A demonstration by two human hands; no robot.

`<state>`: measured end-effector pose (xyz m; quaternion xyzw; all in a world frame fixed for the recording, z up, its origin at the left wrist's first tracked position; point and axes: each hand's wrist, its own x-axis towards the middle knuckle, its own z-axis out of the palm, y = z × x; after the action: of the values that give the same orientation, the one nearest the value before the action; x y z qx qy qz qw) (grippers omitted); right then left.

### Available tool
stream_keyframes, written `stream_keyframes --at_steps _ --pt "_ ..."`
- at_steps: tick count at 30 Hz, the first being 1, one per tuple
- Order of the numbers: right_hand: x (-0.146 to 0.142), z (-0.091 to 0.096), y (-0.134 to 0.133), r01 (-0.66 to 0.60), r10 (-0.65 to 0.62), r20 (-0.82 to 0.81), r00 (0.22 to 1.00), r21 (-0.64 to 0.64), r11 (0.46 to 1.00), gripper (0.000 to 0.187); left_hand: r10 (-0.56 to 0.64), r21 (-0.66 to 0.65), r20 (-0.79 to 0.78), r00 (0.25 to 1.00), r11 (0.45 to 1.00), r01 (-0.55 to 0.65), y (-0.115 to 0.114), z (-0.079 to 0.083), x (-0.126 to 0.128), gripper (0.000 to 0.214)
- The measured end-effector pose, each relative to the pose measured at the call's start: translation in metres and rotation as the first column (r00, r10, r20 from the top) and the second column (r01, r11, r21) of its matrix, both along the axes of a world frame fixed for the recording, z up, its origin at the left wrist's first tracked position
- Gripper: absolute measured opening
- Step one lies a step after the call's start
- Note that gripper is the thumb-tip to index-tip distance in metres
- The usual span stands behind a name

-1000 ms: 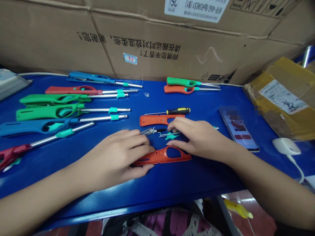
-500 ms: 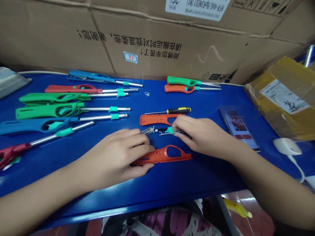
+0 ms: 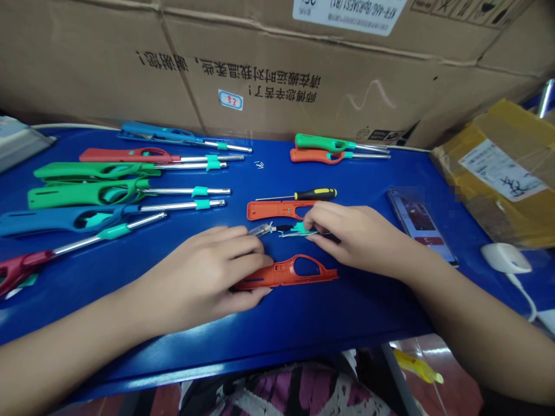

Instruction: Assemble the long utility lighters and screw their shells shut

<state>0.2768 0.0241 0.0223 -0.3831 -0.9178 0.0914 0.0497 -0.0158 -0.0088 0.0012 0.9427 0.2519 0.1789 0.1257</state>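
Observation:
My left hand is closed on the orange lighter casing half, gripping its left end between thumb and fingers near the table's front. Beside its fingertips lies a clear fuel tank, partly hidden under the hand. My right hand pinches the green trigger piece, which has a black igniter part and a thin wire at its left. Just behind, a second orange casing half rests on the table, its right end covered by my right hand.
A screwdriver lies behind the casing halves, with small screws farther back. Several lighters, one a blue lighter, lie at left; a green lighter and an orange lighter lie behind. At right are a phone and a taped box.

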Motion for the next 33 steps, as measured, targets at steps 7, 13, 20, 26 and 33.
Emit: stream_keyframes --at_steps 7,13,20,26,33 --pt "0.001 0.004 0.001 0.015 -0.014 0.026 1.0 -0.029 0.999 0.003 0.001 -0.002 0.0 1.0 1.0 -0.001 0.0 -0.001 -0.001 0.019" --pt "0.006 0.005 0.002 -0.006 0.006 -0.007 1.0 -0.044 0.999 0.005 0.002 -0.004 -0.002 1.0 1.0 -0.002 0.0 0.001 -0.001 0.019" --pt "0.01 0.008 0.001 0.01 -0.009 0.038 0.999 -0.025 1.0 0.007 0.002 -0.001 -0.003 1.0 1.0 -0.002 0.0 0.0 -0.001 0.018" --pt "0.013 0.013 0.003 0.018 -0.017 -0.044 0.999 0.007 1.0 0.005 0.014 -0.005 -0.011 1.0 1.0 -0.014 0.0 0.0 -0.002 0.02" --pt "0.013 0.012 0.002 0.055 -0.051 -0.071 0.996 0.06 0.997 0.002 0.042 0.007 -0.016 0.999 0.999 -0.042 0.003 -0.001 -0.002 0.023"
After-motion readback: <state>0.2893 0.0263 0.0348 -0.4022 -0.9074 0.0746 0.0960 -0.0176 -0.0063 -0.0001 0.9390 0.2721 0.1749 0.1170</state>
